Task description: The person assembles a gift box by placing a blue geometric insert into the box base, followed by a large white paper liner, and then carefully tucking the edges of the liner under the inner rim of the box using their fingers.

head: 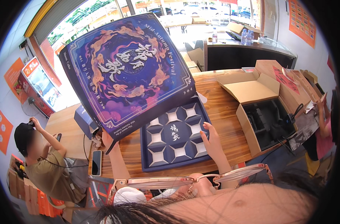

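My left hand (pixel 108 140) grips the near left corner of a dark blue mooncake box lid (pixel 130 64), printed with rabbits in a ring. The lid is tilted up and covers the far left part of the box base below. On the wooden table lies that blue box base (pixel 175 165), its insert (pixel 175 133) divided into several white-bottomed compartments around a panel with white characters. No mooncakes show in the visible compartments. At the right side of the base is my right hand (pixel 212 140), fingers spread over its edge, holding nothing.
A smartphone (pixel 96 163) lies at the table's left edge, near a smaller blue box (pixel 86 121). To the right is an open cardboard box (pixel 247 131) with black foam and cables. A seated person (pixel 49 165) is at the left, another person (pixel 323 126) at the far right.
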A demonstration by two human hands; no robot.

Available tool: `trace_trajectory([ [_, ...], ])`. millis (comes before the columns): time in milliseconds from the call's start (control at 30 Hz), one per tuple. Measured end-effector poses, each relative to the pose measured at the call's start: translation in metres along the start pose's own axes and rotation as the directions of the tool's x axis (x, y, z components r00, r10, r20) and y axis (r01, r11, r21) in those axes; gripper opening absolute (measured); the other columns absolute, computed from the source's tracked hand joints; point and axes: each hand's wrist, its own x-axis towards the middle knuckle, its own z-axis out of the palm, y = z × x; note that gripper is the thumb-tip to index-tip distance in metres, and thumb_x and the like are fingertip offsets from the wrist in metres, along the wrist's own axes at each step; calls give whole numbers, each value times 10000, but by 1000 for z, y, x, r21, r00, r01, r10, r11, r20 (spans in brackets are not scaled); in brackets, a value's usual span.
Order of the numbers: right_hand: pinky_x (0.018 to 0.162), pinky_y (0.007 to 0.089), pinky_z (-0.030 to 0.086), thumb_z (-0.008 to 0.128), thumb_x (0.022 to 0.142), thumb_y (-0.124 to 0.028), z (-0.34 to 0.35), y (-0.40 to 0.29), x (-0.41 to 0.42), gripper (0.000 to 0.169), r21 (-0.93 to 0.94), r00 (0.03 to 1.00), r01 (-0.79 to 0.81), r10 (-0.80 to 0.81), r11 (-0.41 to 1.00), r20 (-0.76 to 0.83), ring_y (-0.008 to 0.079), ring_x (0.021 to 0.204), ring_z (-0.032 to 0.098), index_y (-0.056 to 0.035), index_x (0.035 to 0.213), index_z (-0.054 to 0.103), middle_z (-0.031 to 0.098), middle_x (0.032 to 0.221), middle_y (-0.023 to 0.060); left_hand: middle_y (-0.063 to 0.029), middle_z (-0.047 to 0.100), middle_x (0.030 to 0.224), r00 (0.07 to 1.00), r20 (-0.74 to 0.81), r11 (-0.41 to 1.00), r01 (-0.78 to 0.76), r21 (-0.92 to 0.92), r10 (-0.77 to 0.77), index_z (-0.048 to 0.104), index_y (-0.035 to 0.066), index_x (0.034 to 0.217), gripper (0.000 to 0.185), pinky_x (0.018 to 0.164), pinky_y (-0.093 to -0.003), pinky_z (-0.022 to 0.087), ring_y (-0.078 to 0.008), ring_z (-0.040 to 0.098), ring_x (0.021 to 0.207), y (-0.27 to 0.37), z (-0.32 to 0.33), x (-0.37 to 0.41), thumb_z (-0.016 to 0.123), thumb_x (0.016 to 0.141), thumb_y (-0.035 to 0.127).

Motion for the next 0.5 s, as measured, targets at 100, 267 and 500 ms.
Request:
trace_trajectory([
  [100,1006,413,452,627,973,-152,-5,5,-4,408,-25,1000,-1,1,1000,-15,334,1161,592,8,1327,504,626,1203,208,-131,539,1408,999,-12,1000,-30,-1,30,439,-17,1424,408,1088,-469,429,-281,541,1273,-7,-3,-7,425,1065,176],
  [267,1002,409,455,624,974,-145,-3,13,-12,405,-39,1000,-6,5,999,-23,334,1154,596,4,1330,501,626,1202,208,-131,544,1403,997,-22,997,-75,9,75,444,-7,1425,418,1083,-472,437,-284,546,1269,-8,-7,-16,438,1064,203],
  [500,994,405,462,620,974,-143,-2,5,-13,401,-34,1000,-12,12,999,7,333,1158,601,4,1330,506,629,1202,209,-130,550,1396,989,-28,989,-145,-25,144,450,7,1426,432,1074,-475,448,-289,552,1264,-22,-12,-21,456,1061,239],
])
